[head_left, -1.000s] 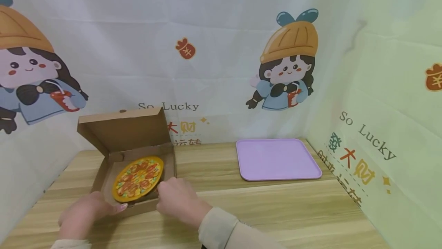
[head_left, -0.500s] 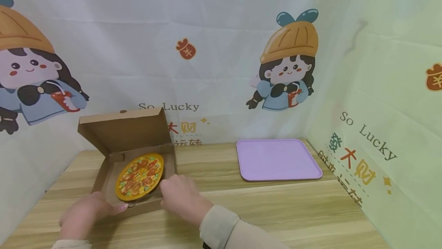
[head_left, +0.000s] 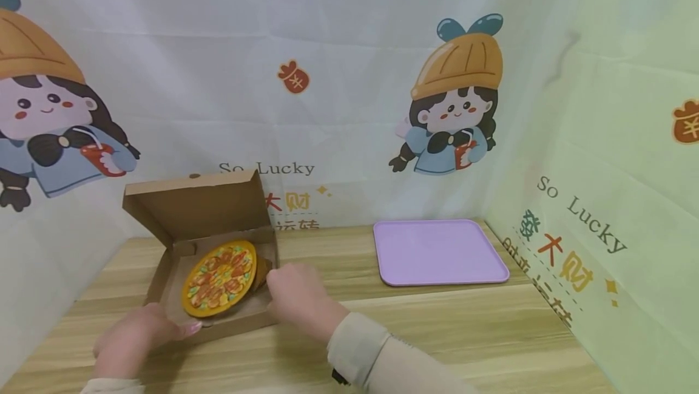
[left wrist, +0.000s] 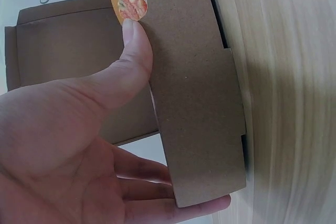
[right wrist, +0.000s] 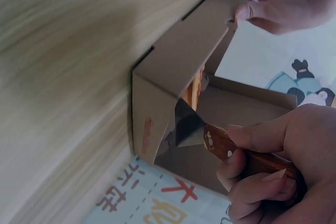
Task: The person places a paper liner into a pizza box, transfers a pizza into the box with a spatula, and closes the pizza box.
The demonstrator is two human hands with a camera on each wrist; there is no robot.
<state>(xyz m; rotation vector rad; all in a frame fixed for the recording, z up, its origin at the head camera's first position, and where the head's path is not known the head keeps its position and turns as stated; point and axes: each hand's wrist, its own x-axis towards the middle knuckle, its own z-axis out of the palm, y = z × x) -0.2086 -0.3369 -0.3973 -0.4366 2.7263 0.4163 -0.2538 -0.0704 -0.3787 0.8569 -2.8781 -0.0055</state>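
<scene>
Here the left hand grips the box's edge, right hand a spatula, tabletop separating box and tray.

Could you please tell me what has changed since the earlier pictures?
The right hand, gripping a spatula, moved rightward and slightly upward in the head view; the pizza also shifted slightly upward there. The left hand, open box and purple tray stayed put.

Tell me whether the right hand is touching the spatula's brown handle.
Touching. The right wrist view shows it plainly: the right hand grips the spatula by its brown handle, fingers curled against it.
</scene>
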